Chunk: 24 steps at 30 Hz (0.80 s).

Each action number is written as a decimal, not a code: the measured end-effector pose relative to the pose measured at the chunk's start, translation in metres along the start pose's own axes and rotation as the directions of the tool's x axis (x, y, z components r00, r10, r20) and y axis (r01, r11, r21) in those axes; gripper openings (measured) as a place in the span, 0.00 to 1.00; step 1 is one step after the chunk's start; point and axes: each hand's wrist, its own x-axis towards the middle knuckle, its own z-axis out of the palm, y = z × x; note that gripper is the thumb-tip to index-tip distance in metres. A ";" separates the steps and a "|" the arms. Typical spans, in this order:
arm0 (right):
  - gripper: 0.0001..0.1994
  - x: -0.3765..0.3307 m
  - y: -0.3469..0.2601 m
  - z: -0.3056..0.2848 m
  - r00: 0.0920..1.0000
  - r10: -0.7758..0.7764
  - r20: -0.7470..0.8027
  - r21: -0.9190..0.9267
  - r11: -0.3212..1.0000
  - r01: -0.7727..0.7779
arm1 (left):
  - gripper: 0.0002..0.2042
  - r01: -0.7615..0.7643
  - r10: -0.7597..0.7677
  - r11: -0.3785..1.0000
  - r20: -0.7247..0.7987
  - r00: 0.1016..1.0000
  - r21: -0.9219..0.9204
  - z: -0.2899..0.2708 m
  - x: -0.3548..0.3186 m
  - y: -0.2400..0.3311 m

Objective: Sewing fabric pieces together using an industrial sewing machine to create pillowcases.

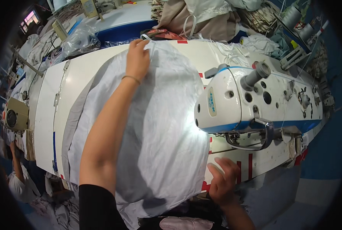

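Note:
A wide sheet of pale grey-white fabric (171,126) lies over the sewing table (77,80), its near end hanging over the front edge. My left arm reaches across it, and my left hand (137,59) pinches the fabric at its far edge, beside a narrow white strip (146,37). On the right stands a white and blue sewing machine (220,103), its lamp lighting the cloth by the needle area. My right hand (223,180) hovers at the table's front edge, right of the fabric, with curled fingers apart and nothing visible in them.
Thread cones (292,17) stand at the back right. Piled garments (205,19) and a clear plastic bag (81,42) lie beyond the table. A metal presser lever (268,134) juts from the machine's near side. Another person's arm (17,161) shows at far left.

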 end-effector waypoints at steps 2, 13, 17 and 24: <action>0.20 -0.011 -0.001 0.005 0.999 0.054 -0.003 -0.020 0.998 -0.054 | 0.16 0.013 -0.013 1.000 -0.010 1.000 -0.015 0.027 0.011 -0.003; 0.05 -0.023 0.005 0.009 1.000 -0.002 0.016 -0.083 0.997 0.003 | 0.10 0.399 -0.428 0.605 0.141 0.893 -0.689 0.006 0.036 -0.047; 0.04 -0.026 0.005 0.009 1.000 0.009 0.024 -0.067 0.998 -0.007 | 0.14 0.211 -0.244 0.032 0.197 0.950 -0.977 -0.008 0.036 -0.066; 0.02 -0.031 0.009 0.012 0.999 0.015 0.034 -0.120 0.993 -0.010 | 0.18 0.141 -0.207 -0.390 0.236 0.949 -0.910 -0.010 0.039 -0.082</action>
